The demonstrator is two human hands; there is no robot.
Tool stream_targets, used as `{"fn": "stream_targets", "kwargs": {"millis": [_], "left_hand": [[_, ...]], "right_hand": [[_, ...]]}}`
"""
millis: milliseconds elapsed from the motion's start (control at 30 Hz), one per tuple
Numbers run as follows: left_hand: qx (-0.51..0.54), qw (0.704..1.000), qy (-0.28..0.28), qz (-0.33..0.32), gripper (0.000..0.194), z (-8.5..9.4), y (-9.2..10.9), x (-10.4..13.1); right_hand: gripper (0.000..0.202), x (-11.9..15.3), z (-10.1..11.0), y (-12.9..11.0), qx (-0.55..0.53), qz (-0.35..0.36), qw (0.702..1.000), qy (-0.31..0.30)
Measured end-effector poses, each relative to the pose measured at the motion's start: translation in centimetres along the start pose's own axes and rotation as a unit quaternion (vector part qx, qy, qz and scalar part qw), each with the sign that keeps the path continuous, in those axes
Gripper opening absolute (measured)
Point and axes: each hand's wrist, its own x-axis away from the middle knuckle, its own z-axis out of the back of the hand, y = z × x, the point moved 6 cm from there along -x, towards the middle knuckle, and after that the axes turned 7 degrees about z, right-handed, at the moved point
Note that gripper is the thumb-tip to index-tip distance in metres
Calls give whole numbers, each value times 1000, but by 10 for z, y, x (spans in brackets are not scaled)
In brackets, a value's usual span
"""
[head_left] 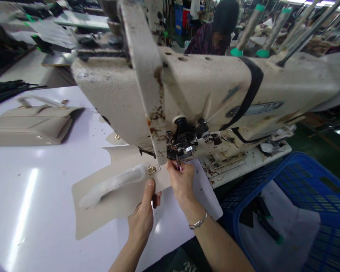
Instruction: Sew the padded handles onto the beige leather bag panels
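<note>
A flat beige bag panel (119,204) lies under the head of a sewing machine (204,83). It bears a handle wrapped in white film (116,183) and a gold-coloured buckle (152,170). My left hand (143,217) grips the panel's near edge, thumb on top just below the buckle and fingers underneath. Close to the needle area, my right hand (184,181) is closed at the panel's right end. A small dark pointed tool (178,161) with a pinkish part sticks up from its fingers. The machine's arm hides the needle and part of the panel.
A beige handbag (31,124) lies on the white table (45,196) at left. To the right stands a blue plastic basket (294,166) with white sheets and dark spools inside. Thread cones (249,30) rise behind the machine, and another person (215,34) sits beyond.
</note>
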Motion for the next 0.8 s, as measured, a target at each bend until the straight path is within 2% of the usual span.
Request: {"fn": "stream_targets", "kwargs": {"millis": [33,67,133,167,200,233,267,300,333,367,400,433,467,533,567,633,733,800], "left_hand": [[-35,995,-87,22,55,-6,-2,5],[-64,979,-189,49,56,-14,-5,14],[-96,920,-372,77,53,-24,-1,36],[-102,900,-420,61,50,-25,7,42],[-109,897,-427,21,47,-22,21,41],[-116,911,-394,-38,44,-15,38,32],[-121,933,-320,-114,40,-4,59,17],[-133,947,-223,-190,33,9,79,-2],[-151,948,-115,-257,26,23,98,-22],[-204,926,-15,-318,23,33,113,-41],[-289,883,37,-368,21,35,124,-60],[-364,833,59,-413,21,32,130,-78],[-422,796,42,-432,23,26,131,-96],[-495,758,22,-424,21,19,127,-123],[-513,753,16,-412,20,18,125,-130],[-521,756,30,-394,21,21,121,-131],[-492,773,61,-396,21,35,123,-112],[-457,790,77,-401,25,46,126,-97]], "right_hand": [[48,-1,1,-2,11,10,1000,-2],[48,-1,3,-5,25,22,999,-4],[51,-3,7,-11,57,41,997,-13],[50,-3,10,-15,73,48,996,-20],[47,-2,13,-19,88,59,994,-25],[41,-1,17,-25,104,76,991,-23],[30,2,21,-34,119,99,988,-17],[17,6,25,-43,132,125,983,-10],[10,12,26,-53,140,147,979,-7],[18,18,25,-63,138,159,977,-15],[24,24,21,-70,119,156,980,-41],[27,31,13,-75,80,133,984,-84],[28,38,2,-77,23,91,986,-140],[35,53,-24,-76,-117,-27,963,-241],[40,59,-36,-74,-183,-88,942,-267],[46,62,-54,-67,-290,-196,898,-267],[37,56,-68,-51,-394,-318,838,-203],[33,50,-73,-45,-433,-371,804,-171]]}}
